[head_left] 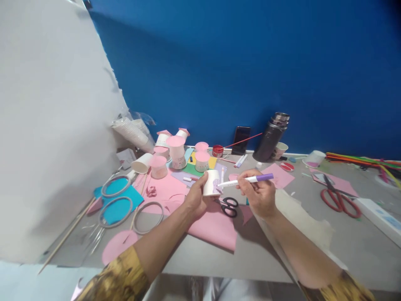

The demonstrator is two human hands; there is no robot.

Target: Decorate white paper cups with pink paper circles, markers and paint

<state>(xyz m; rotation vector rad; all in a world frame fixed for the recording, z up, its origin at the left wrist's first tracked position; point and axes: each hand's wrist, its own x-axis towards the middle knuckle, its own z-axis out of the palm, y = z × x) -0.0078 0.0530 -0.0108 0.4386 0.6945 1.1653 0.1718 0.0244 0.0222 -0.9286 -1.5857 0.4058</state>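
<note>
My left hand [194,199] is closed round a white paper cup [212,183], held on its side above the table. My right hand [259,193] grips a white marker with a purple cap end [249,180]; its tip touches the cup's side, where purple marks show. Under both hands lies a sheet of pink paper [213,228] with small black scissors [229,206] on it.
Several pink-topped paper cups [176,151] stand at the back, near a stack of cups [131,131], a red paint pot [217,150], a phone [241,140] and a dark flask [271,136]. Wire rings [115,186] lie left; red scissors [340,200] and coloured sticks [360,160] lie right.
</note>
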